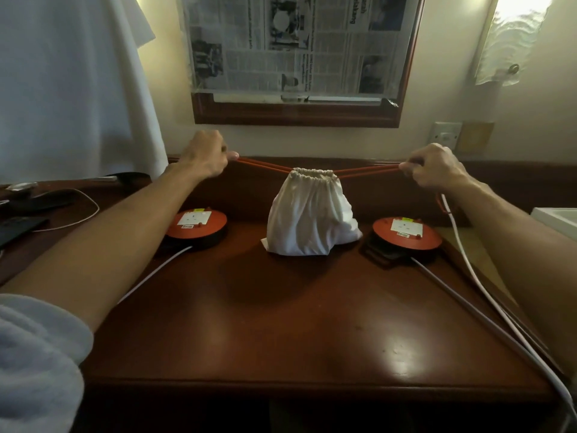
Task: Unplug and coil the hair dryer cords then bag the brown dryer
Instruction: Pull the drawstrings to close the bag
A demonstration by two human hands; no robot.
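White drawstring bag [307, 214] stands near back edge of surface [296, 323], midway btwn two orange socket reels [196, 225] [406, 232]; brown dryer presumably inside, not visible. Left hand [206, 156] and right hand [437, 170] each have grip pinching the red cords [365, 171], taut to either side, bag mouth gathered nearly closed. To finish well: pull both sides evenly, level w/ mouth, so bag doesn't tip.

Room is dimly lit w/ warm light from a lamp [512, 35] at top right. Glare is seen on the desk [312, 323]; edges are bent by wide-angle distortion.
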